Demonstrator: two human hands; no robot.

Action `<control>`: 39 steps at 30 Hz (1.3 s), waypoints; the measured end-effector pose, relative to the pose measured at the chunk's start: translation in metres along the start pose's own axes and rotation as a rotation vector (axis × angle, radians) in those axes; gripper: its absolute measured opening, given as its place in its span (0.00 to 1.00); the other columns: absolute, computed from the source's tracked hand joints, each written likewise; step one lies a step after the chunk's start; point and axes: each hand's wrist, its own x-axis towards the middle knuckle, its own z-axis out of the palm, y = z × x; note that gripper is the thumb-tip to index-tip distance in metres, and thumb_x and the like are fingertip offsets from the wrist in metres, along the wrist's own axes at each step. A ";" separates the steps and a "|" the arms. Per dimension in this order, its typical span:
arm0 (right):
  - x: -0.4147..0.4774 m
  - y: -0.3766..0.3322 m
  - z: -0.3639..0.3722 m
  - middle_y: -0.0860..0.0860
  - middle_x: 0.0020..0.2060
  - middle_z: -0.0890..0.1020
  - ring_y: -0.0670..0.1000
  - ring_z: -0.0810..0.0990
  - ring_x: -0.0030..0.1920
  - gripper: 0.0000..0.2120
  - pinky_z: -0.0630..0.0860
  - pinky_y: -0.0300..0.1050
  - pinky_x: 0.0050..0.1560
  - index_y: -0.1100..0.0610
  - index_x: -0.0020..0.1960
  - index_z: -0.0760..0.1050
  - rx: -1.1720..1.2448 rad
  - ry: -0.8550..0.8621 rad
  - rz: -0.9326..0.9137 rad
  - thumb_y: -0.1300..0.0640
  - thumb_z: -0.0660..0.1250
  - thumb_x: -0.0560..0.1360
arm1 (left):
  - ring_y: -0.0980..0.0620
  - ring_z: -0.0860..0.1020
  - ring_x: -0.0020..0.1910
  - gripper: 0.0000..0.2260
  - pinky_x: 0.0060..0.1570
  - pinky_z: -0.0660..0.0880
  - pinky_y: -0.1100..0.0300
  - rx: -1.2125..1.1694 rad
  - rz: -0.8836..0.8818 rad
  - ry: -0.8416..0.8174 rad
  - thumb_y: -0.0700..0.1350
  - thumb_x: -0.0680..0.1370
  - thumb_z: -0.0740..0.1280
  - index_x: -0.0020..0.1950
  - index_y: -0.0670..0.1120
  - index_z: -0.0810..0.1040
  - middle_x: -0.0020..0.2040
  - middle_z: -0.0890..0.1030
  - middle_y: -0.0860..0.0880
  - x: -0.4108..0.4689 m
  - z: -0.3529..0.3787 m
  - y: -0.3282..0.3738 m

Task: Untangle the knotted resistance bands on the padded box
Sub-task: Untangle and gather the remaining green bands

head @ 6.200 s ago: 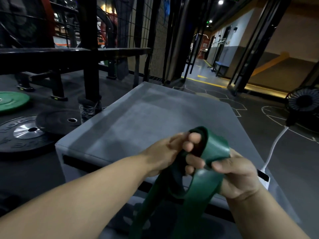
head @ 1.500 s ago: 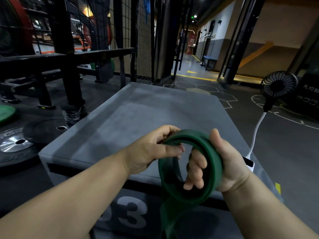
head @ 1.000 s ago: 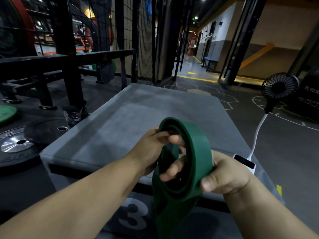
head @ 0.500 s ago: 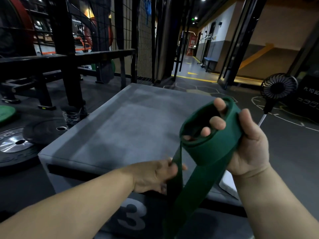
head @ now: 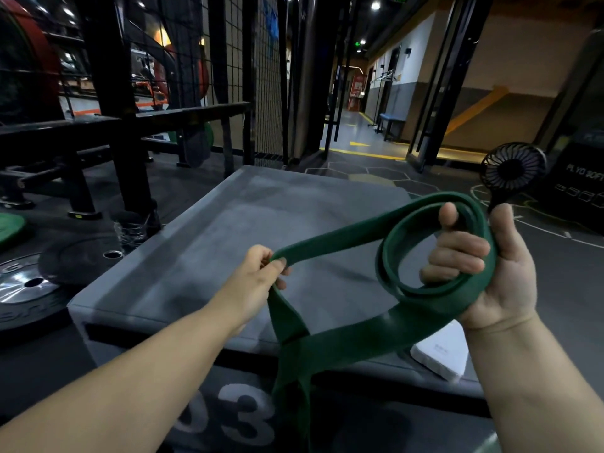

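Observation:
A dark green resistance band (head: 330, 243) is held in the air above the grey padded box (head: 228, 233). My right hand (head: 487, 266) grips a coil of it, with the fingers through the loops and the thumb outside. My left hand (head: 258, 279) pinches a strand of the band between thumb and fingers, over the middle of the box. One strand spans between the hands. Two more lengths cross below and hang down over the box's front face, out of view at the bottom.
A white phone-like device (head: 441, 354) lies on the box's near right corner. A small black fan (head: 513, 171) stands at the right. Weight plates (head: 29, 282) lie on the floor at the left, beside a black rack (head: 117, 125). A corridor opens behind.
My left hand has risen from the box's front edge and drawn a strand out to the left. My right hand has dropped slightly, and the coil has opened wider.

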 end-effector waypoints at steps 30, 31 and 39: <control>0.023 0.049 0.012 0.51 0.38 0.79 0.50 0.79 0.39 0.21 0.78 0.42 0.42 0.58 0.56 0.75 -0.701 0.501 -0.197 0.70 0.65 0.65 | 0.49 0.83 0.48 0.11 0.56 0.77 0.52 -0.001 -0.082 -0.183 0.51 0.78 0.67 0.49 0.44 0.81 0.46 0.85 0.47 -0.046 0.047 0.011; 0.023 0.046 0.014 0.51 0.37 0.79 0.50 0.79 0.39 0.20 0.78 0.42 0.41 0.59 0.56 0.75 -0.661 0.510 -0.226 0.70 0.63 0.65 | 0.48 0.82 0.49 0.12 0.57 0.77 0.52 -0.026 -0.126 -0.152 0.52 0.78 0.67 0.48 0.43 0.81 0.46 0.85 0.47 -0.043 0.046 0.008; 0.026 0.059 0.010 0.50 0.36 0.78 0.49 0.78 0.37 0.20 0.75 0.42 0.41 0.57 0.56 0.76 -0.670 0.598 -0.267 0.68 0.64 0.65 | 0.44 0.80 0.43 0.13 0.47 0.75 0.51 -0.085 -0.204 -0.245 0.49 0.76 0.71 0.49 0.38 0.80 0.44 0.83 0.38 -0.037 0.040 0.012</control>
